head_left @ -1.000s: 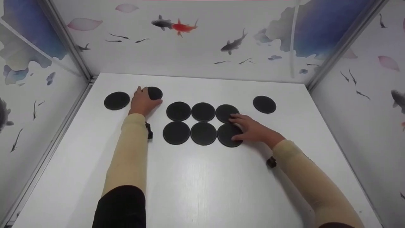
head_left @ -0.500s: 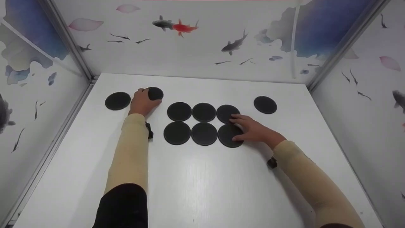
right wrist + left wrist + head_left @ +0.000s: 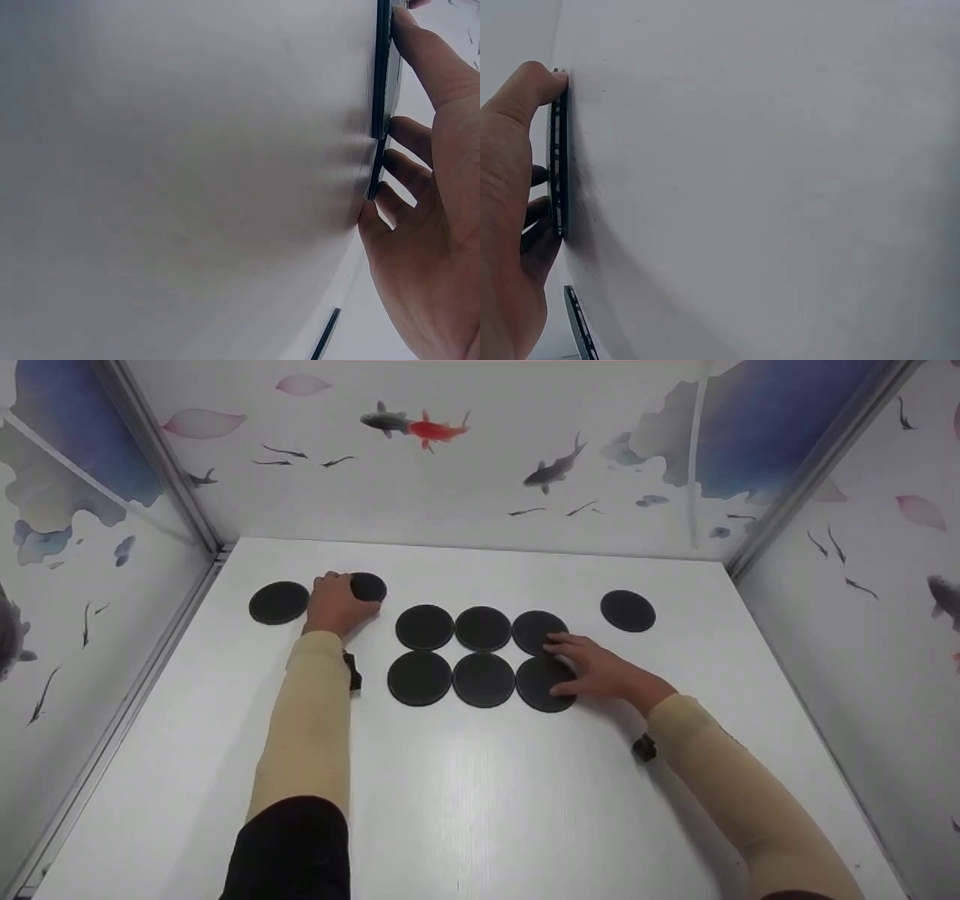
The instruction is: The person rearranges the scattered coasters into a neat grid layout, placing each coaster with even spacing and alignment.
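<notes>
Our left hand [image 3: 332,606] curls its fingers over a black disc [image 3: 369,586]; another disc [image 3: 279,602] lies just outward of it. Our right hand [image 3: 600,671] lies flat, fingers straight, on the near-right disc [image 3: 538,686] of the six-disc block.

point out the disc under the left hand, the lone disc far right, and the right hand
disc under the left hand [image 3: 370,586], head view, on its uncovered right part
lone disc far right [image 3: 628,610], head view, on its centre
right hand [image 3: 600,669], head view, on the back of the hand
</notes>
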The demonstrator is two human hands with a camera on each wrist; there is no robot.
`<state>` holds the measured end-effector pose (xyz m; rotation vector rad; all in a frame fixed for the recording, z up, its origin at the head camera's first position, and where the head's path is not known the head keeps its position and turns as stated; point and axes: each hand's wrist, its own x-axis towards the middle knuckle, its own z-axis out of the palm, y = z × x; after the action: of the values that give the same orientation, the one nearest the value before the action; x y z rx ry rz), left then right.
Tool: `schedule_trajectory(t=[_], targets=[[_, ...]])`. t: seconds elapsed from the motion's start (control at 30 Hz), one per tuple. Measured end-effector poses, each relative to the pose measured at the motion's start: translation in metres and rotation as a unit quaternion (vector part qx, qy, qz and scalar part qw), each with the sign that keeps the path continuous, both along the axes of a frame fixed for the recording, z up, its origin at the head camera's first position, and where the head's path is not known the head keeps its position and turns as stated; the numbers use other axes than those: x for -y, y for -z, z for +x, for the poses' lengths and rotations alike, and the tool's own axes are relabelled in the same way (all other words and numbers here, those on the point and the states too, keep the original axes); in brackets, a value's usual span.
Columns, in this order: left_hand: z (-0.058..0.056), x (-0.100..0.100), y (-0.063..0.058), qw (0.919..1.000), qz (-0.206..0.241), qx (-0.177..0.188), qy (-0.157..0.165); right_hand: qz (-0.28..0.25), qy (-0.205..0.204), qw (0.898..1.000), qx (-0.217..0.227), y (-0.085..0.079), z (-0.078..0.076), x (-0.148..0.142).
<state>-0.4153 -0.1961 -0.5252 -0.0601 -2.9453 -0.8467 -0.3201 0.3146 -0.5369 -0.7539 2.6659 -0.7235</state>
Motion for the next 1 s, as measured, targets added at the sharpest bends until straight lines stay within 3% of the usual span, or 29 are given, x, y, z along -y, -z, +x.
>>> schedule_trajectory(t=[0.03, 0.13, 0.3, 0.43, 1.0], targets=[[0.006, -0.002, -0.005, 1.0000, 0.001, -0.002, 0.002, 0.000, 0.000, 1.000, 0.000, 0.000, 0.000, 0.000], [0.003, -0.002, -0.002, 0.9999, -0.009, 0.005, 0.000, 0.002, 0.000, 1.000, -0.001, 0.000, 0.001, 0.000], [-0.015, 0.007, 0.015, 0.9997, -0.008, 0.023, -0.005, 0.006, 0.005, 1.000, 0.002, 0.000, 0.000, -0.001], [-0.021, 0.011, 0.020, 0.9995, -0.008, 0.031, -0.003, 0.009, 0.007, 1.000, 0.007, 0.000, 0.001, -0.001], [-0.002, 0.017, 0.008, 0.9971, -0.022, 0.026, 0.068, 0.015, 0.006, 1.000, 0.003, 0.001, 0.001, 0.000]])
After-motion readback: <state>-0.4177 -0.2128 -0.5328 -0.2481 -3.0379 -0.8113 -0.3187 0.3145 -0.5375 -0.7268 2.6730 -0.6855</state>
